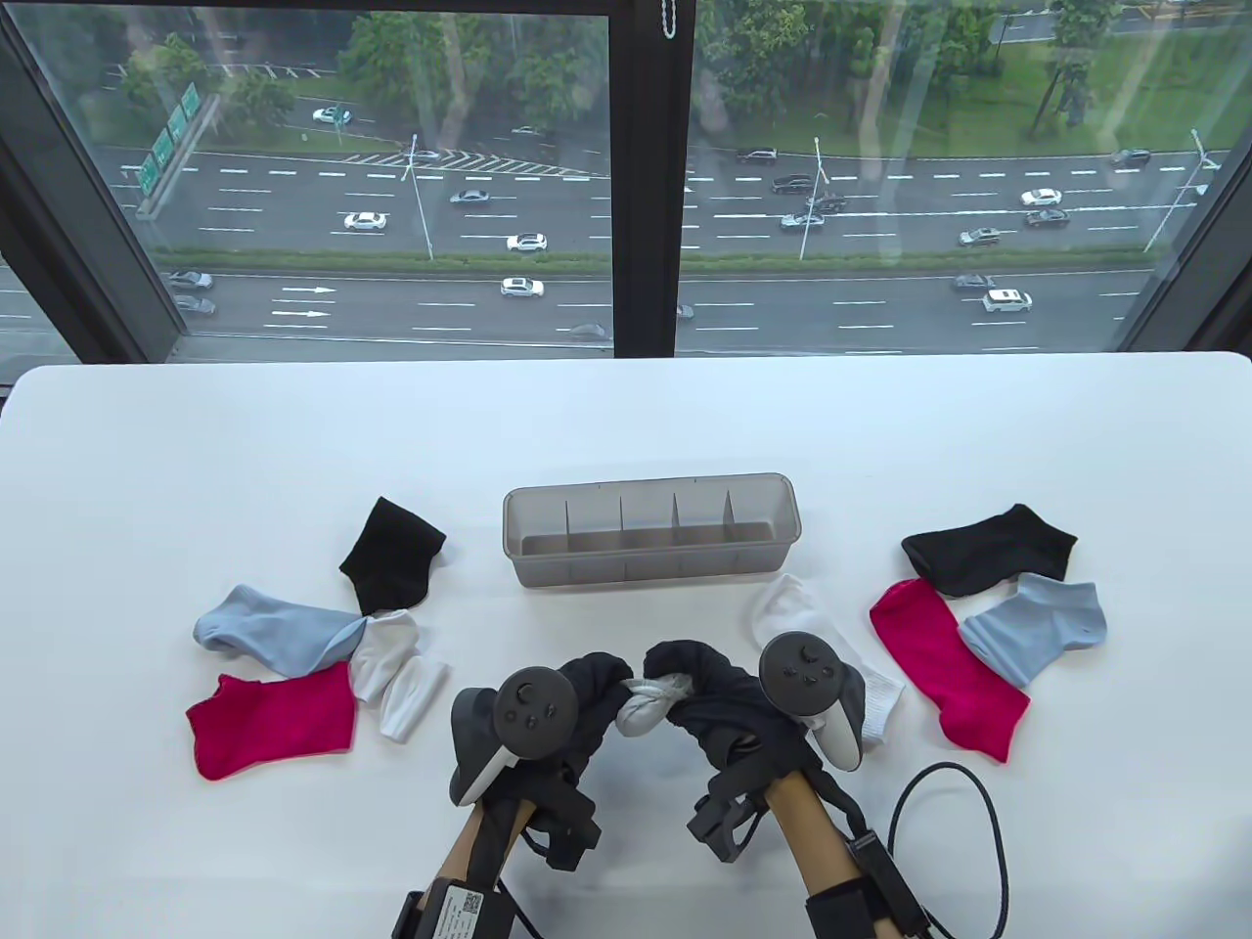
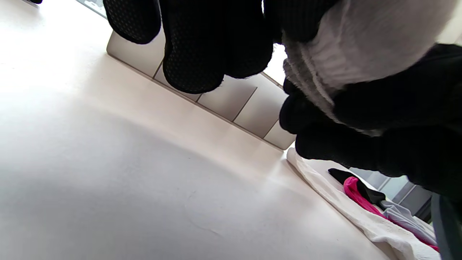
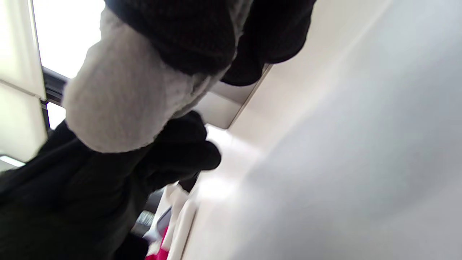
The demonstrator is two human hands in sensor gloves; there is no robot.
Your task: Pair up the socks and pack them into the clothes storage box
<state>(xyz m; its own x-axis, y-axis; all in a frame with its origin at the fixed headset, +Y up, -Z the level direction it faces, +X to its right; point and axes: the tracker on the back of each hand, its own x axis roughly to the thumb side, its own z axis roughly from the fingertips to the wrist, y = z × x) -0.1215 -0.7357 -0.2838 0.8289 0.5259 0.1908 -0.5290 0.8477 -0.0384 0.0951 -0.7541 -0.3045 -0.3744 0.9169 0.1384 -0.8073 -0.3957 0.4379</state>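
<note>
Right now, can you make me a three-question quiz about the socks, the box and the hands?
1. Where is the grey see-through plastic storage box?
A. in the middle of the white table, beyond the hands
B. at the table's left edge
C. on top of the pink socks

2. How many bright pink socks lie on the table?
A. one
B. two
C. four

3. What is the gloved left hand doing?
A. lying flat on the table
B. gripping the rolled grey-white sock bundle together with the right hand
C. reaching into the box

Answers:
1 A, the box sits centred past both hands.
2 B, one pink sock lies left and another right.
3 B, fingers of both hands curl round the bundle.
</note>
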